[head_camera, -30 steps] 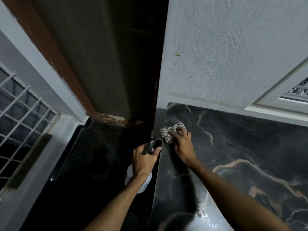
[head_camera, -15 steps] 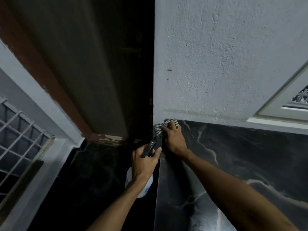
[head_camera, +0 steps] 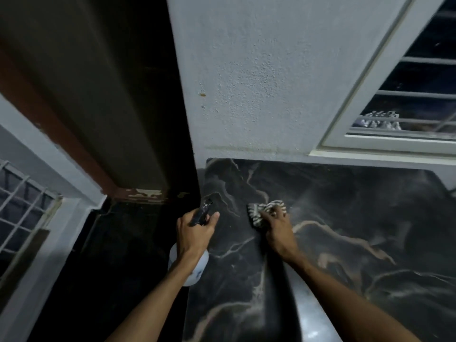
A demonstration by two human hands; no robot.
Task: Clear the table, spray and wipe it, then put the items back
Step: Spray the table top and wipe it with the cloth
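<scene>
A black marble table top with pale veins fills the right half of the view, set against a white wall. My right hand presses a striped cloth flat on the marble, a little in from the table's left edge. My left hand holds a white spray bottle by its dark trigger head, over the table's left edge. The bottle's body hangs below my wrist and is partly hidden by it.
A dark doorway with a brown frame opens left of the table, above a black floor. A barred window sits in the wall at the upper right, and another grille at the far left.
My right hand has slid the cloth away from the table's far left corner, rightward and toward me. The view has shifted right. My left hand still holds the bottle.
</scene>
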